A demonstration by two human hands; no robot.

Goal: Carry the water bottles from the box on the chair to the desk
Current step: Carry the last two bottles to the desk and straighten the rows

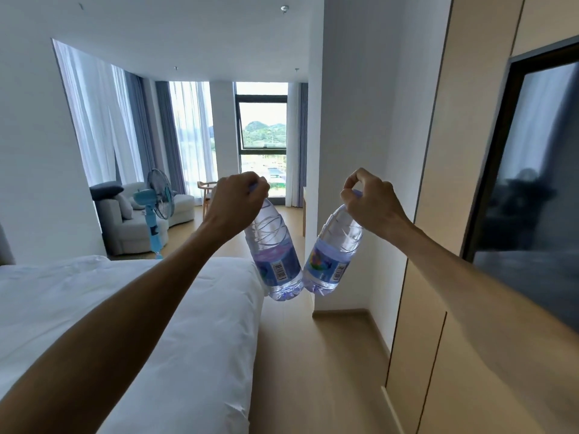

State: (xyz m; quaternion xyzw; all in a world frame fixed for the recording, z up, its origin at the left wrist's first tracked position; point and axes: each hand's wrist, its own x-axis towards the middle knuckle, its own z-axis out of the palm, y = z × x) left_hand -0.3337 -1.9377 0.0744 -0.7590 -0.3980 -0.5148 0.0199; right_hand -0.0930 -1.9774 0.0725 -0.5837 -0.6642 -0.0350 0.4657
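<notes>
Bright hotel-style room: a white bed [131, 308] on the left, pale wood floor [313, 355] running ahead to a tall window [262, 126], a blue fan [153, 211] and sofa [138, 220] in the far corner. Both arms reach forward over the floor. The left hand [236, 203] has its fingers curled round the neck of one bottle [274, 255]; the right hand [369, 203] pinches the cap end of a second bottle [333, 255]. Each hangs tilted inward, and their bases nearly touch, perhaps just meeting. This looks like the carrying leg, partway between chair and tabletop. A wooden edge [304, 211] past the white pillar may be the desk, though that is uncertain. Next comes walking on and setting both upright without loosening the hold early.
</notes>
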